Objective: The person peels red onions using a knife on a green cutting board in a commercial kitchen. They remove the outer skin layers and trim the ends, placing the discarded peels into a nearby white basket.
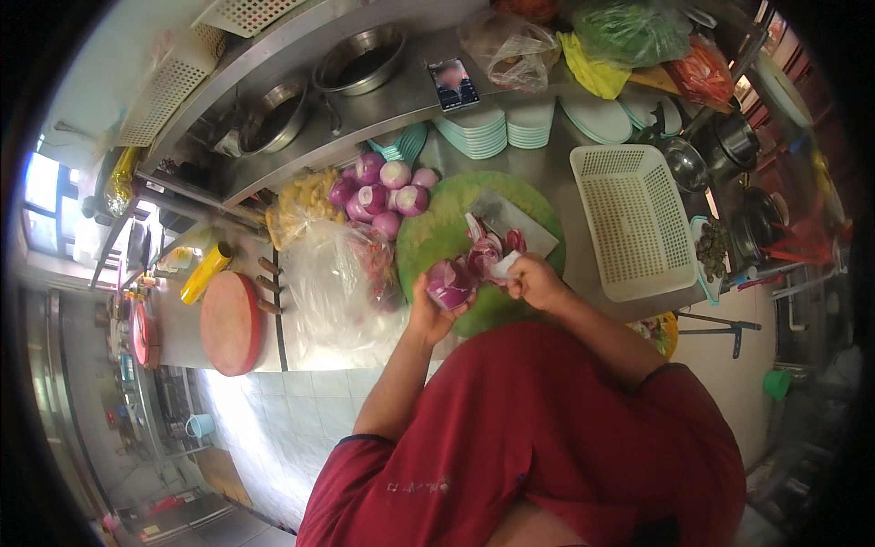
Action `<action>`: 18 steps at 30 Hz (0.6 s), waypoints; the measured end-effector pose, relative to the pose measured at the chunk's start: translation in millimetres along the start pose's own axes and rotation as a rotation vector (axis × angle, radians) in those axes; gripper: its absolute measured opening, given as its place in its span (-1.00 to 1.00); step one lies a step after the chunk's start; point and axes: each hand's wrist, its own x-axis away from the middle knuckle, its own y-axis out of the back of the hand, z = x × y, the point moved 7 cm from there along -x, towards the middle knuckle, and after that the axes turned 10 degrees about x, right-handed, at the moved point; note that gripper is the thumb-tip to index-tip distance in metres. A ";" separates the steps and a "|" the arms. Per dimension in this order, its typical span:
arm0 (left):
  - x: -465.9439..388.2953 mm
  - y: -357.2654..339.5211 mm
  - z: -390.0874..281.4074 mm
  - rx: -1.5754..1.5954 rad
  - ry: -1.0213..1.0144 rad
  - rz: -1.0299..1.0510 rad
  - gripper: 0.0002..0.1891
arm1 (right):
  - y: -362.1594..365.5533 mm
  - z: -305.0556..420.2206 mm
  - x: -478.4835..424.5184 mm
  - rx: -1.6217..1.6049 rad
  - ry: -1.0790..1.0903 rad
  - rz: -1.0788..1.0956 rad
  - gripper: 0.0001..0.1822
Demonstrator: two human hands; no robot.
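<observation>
My left hand holds a red onion over the near left part of a round green cutting board. Just right of it, my right hand pinches a piece of whitish onion skin. Loose purple onion skins lie beyond the hands, against a cleaver's broad metal blade on the board. Its handle cannot be made out. Several red onions, some showing pale cut ends, are heaped at the board's far left edge.
A white perforated plastic basket stands right of the board. Clear plastic bags and ginger lie left. Stacked plates sit behind, below a shelf with metal bowls and a phone. A round pinkish board is farther left.
</observation>
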 end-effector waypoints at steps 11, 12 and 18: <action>3.1 -4.3 -2.3 -0.354 -0.219 -0.082 -0.43 | -48.4 31.8 -0.5 1.186 0.234 -0.079 -0.59; 1.9 -2.6 -2.0 -0.393 -0.238 -0.131 -0.43 | -54.3 31.6 0.8 1.013 0.243 -0.032 -0.59; 2.5 10.3 -0.7 -0.656 -0.311 -0.329 -0.33 | -50.0 18.9 -0.9 0.990 0.169 0.005 -0.57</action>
